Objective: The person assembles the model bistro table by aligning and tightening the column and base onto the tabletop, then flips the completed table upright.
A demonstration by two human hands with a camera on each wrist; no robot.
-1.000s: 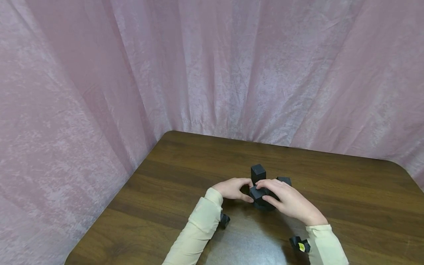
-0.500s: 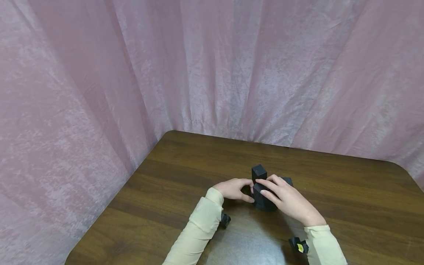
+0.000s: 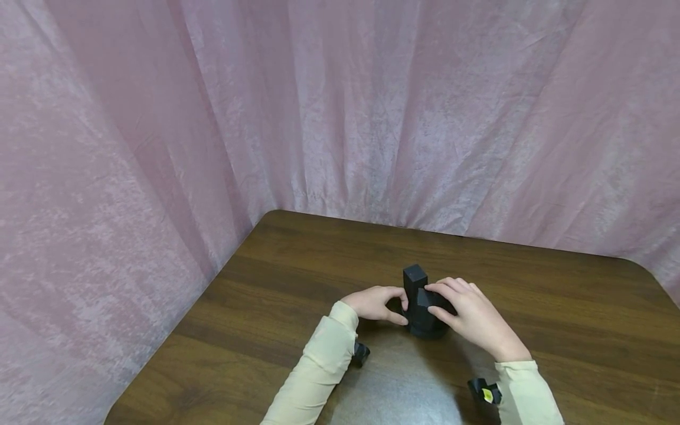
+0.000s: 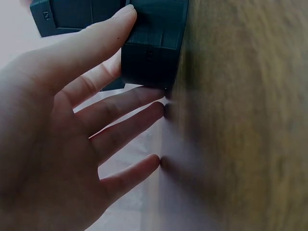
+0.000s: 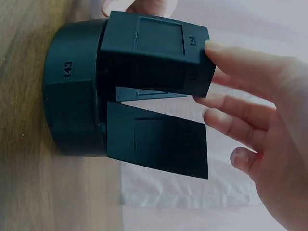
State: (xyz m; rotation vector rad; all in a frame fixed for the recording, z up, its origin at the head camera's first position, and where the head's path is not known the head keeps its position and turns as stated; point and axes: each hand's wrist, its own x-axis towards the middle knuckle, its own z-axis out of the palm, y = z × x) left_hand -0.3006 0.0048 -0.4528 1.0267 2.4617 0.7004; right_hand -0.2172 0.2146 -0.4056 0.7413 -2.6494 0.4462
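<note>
A black round base (image 3: 427,332) stands on the table, with "143" embossed on its side in the right wrist view. Several tapered black blocks rise from it, one a square-topped post (image 3: 415,282) at the back. My left hand (image 3: 376,303) holds the base's left side between thumb and fingers; in the left wrist view its other fingers (image 4: 126,180) reach down to the table. My right hand (image 3: 475,313) pinches the top of an embossed block (image 5: 159,41) between thumb and fingers. Another block (image 5: 161,144) stands beside that one, apart from the fingers.
The brown wooden table (image 3: 297,254) has rounded corners. Pink curtains (image 3: 340,118) hang behind it and along its left side. A black wrist device (image 3: 484,391) with a yellow mark sits by the right sleeve; another black device (image 3: 360,354) is by the left sleeve.
The block under my right hand has swung from leaning toward the viewer to more upright. My right hand has shifted slightly right with it. My left hand stays nearly still on the base.
</note>
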